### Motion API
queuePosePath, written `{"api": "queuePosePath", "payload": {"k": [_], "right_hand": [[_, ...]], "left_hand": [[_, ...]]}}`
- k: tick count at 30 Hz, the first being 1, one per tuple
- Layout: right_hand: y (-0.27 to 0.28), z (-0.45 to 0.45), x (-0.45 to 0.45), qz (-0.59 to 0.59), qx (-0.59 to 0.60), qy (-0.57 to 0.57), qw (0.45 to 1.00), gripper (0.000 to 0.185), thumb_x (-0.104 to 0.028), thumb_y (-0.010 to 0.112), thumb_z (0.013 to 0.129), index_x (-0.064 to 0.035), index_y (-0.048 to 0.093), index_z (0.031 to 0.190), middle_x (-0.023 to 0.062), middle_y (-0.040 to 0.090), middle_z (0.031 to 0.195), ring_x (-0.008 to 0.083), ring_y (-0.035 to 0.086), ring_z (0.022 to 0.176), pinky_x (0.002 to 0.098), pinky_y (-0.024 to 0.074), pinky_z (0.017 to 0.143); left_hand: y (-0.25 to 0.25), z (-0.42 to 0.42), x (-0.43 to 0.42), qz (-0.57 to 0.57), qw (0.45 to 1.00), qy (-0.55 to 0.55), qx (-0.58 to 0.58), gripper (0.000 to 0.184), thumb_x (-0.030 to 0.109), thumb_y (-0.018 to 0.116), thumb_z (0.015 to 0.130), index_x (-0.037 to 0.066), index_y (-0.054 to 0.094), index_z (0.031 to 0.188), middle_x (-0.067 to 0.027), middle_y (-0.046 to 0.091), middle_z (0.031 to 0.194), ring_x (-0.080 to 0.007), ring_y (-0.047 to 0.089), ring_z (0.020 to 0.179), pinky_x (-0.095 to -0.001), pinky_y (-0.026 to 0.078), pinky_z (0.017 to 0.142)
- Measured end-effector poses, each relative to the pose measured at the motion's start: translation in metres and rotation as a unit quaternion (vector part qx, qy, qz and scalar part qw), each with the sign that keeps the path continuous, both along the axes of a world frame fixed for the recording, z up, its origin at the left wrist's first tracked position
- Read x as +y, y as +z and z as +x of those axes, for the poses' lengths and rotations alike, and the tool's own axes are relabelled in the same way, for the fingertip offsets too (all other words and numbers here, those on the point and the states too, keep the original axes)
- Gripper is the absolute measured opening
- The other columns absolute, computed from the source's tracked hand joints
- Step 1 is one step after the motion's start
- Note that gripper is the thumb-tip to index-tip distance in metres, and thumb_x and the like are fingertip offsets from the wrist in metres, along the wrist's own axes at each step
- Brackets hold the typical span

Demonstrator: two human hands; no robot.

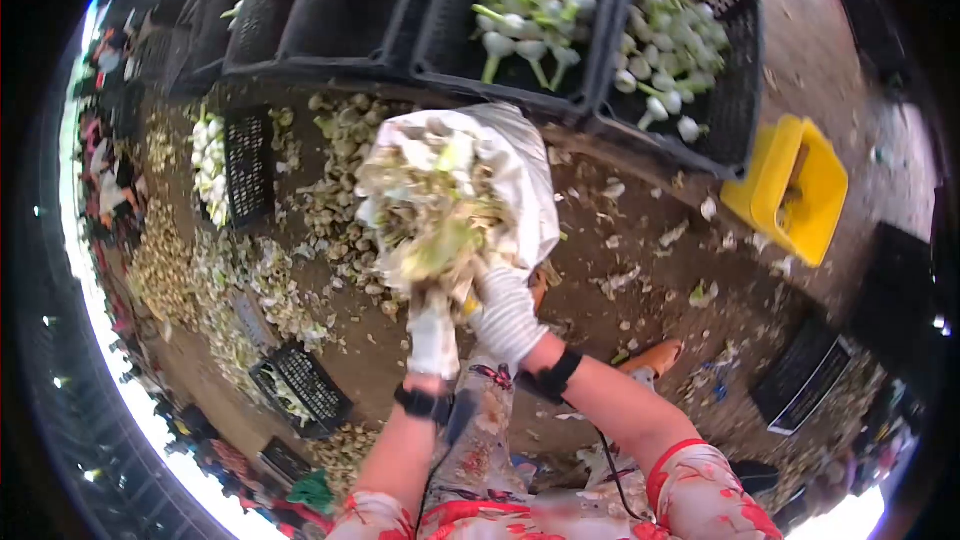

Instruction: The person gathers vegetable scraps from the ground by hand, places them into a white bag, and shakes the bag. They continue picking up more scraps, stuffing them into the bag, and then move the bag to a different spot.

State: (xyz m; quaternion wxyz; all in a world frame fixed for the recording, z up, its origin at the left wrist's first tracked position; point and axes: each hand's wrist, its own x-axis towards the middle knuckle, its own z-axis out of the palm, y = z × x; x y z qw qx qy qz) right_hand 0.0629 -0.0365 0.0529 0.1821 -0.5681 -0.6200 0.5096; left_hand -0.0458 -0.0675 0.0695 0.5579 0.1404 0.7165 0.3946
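Note:
A white sack (525, 165) stands open in the middle of the view, heaped with dry husks, leaves and stalk trimmings (435, 180). Both my hands wear white gloves and are at the sack's near side. My left hand (433, 335) is under a blurred clump of pale green and brown leaves (440, 255), its fingers hidden by the clump. My right hand (505, 310) is against the same clump, beside the sack's lower edge, with its fingertips also covered. A bit of yellow shows between the two hands.
Black crates (598, 60) line the top, two holding white bulbs with green stems (545, 0). A yellow bin (760, 175) stands right. Bulbs (345, 190) and husks litter the floor at left. Smaller black crates (250, 165) sit there; another (800, 375) lies lower right.

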Motion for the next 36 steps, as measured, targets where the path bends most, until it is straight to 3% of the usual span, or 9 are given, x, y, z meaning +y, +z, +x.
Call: {"api": "queuePosePath", "payload": {"k": [1, 5, 12, 17, 18, 20, 21, 28, 36], "right_hand": [[-0.015, -0.011, 0.006, -0.010, -0.040, 0.022, 0.999, 0.045, -0.028, 0.053, 0.076, -0.0037, 0.048, 0.113, 0.0214, 0.050, 0.103, 0.0364, 0.049, 0.096, 0.0393, 0.0399, 0.081], [-0.028, 0.002, 0.048, -0.052, -0.148, 0.027, 0.987, 0.044, -0.024, 0.056, 0.074, -0.0060, 0.048, 0.114, 0.0186, 0.053, 0.102, 0.0314, 0.051, 0.095, 0.0351, 0.0409, 0.084], [-0.126, 0.034, 0.076, -0.277, -0.121, -0.109, 0.947, 0.063, -0.024, 0.061, 0.072, -0.0037, 0.037, 0.125, 0.0231, 0.057, 0.101, 0.0322, 0.055, 0.096, 0.0337, 0.0421, 0.080], [-0.155, 0.039, 0.072, -0.253, 0.022, -0.156, 0.954, 0.029, -0.007, 0.055, 0.078, -0.0006, 0.054, 0.106, 0.0099, 0.062, 0.089, 0.0142, 0.054, 0.072, 0.0257, 0.0436, 0.067], [-0.144, 0.041, 0.071, -0.258, 0.054, -0.180, 0.948, 0.024, -0.004, 0.053, 0.079, 0.0004, 0.056, 0.103, 0.0072, 0.062, 0.087, 0.0107, 0.052, 0.072, 0.0242, 0.0431, 0.066], [-0.120, 0.047, 0.070, -0.267, 0.052, -0.183, 0.945, 0.024, -0.006, 0.054, 0.081, 0.0029, 0.055, 0.104, 0.0054, 0.060, 0.085, 0.0091, 0.050, 0.074, 0.0230, 0.0426, 0.065], [-0.103, 0.052, 0.070, -0.257, 0.040, -0.169, 0.951, 0.024, -0.006, 0.054, 0.082, 0.0029, 0.054, 0.104, 0.0052, 0.060, 0.084, 0.0087, 0.050, 0.075, 0.0225, 0.0424, 0.066], [-0.030, 0.081, 0.078, -0.221, 0.073, -0.109, 0.966, 0.023, -0.005, 0.053, 0.082, 0.0026, 0.054, 0.104, 0.0039, 0.061, 0.084, 0.0078, 0.051, 0.075, 0.0207, 0.0417, 0.066], [-0.009, 0.100, 0.065, -0.184, -0.039, -0.032, 0.982, 0.021, -0.001, 0.054, 0.080, 0.0000, 0.056, 0.101, 0.0008, 0.059, 0.079, 0.0059, 0.047, 0.072, 0.0200, 0.0407, 0.062]], "left_hand": [[-0.031, -0.031, 0.002, -0.067, 0.909, -0.304, 0.278, 0.035, 0.018, 0.041, 0.087, 0.004, 0.037, 0.120, -0.0164, 0.052, 0.105, -0.0228, 0.057, 0.085, -0.0308, 0.048, 0.067], [-0.082, -0.094, 0.013, -0.040, 0.843, -0.393, 0.366, 0.036, 0.027, 0.043, 0.084, 0.008, 0.049, 0.114, -0.0163, 0.059, 0.088, -0.0248, 0.056, 0.088, -0.0328, 0.043, 0.080], [-0.067, -0.165, 0.054, -0.186, 0.884, -0.153, 0.401, 0.060, 0.027, 0.056, 0.076, 0.011, 0.032, 0.129, -0.0170, 0.047, 0.120, -0.0314, 0.049, 0.101, -0.0357, 0.039, 0.089], [-0.218, -0.209, 0.019, -0.253, 0.884, -0.291, 0.265, 0.076, 0.023, 0.051, 0.078, 0.013, 0.004, 0.137, -0.0219, 0.052, 0.111, -0.0318, 0.055, 0.090, -0.0358, 0.042, 0.076], [-0.218, -0.198, 0.019, -0.230, 0.953, -0.108, 0.164, 0.070, 0.018, 0.049, 0.080, 0.012, 0.008, 0.137, -0.0212, 0.053, 0.109, -0.0306, 0.056, 0.089, -0.0351, 0.043, 0.075], [-0.224, -0.197, 0.011, -0.126, 0.806, -0.335, 0.471, 0.049, 0.011, 0.046, 0.083, 0.010, 0.032, 0.130, -0.0143, 0.059, 0.101, -0.0249, 0.056, 0.083, -0.0327, 0.044, 0.072], [-0.227, -0.200, -0.006, -0.166, 0.878, -0.241, 0.379, 0.044, 0.012, 0.046, 0.083, 0.009, 0.038, 0.126, -0.0127, 0.059, 0.102, -0.0235, 0.056, 0.086, -0.0313, 0.043, 0.075], [-0.071, -0.160, 0.027, -0.026, 0.957, 0.279, 0.079, 0.028, 0.013, 0.052, 0.083, 0.001, 0.055, 0.107, -0.0102, 0.060, 0.100, -0.0168, 0.057, 0.086, -0.0288, 0.045, 0.076], [0.025, -0.113, 0.043, -0.071, 0.978, 0.133, 0.142, 0.026, 0.014, 0.055, 0.081, 0.002, 0.056, 0.104, -0.0089, 0.059, 0.097, -0.0168, 0.054, 0.085, -0.0284, 0.046, 0.076]]}}
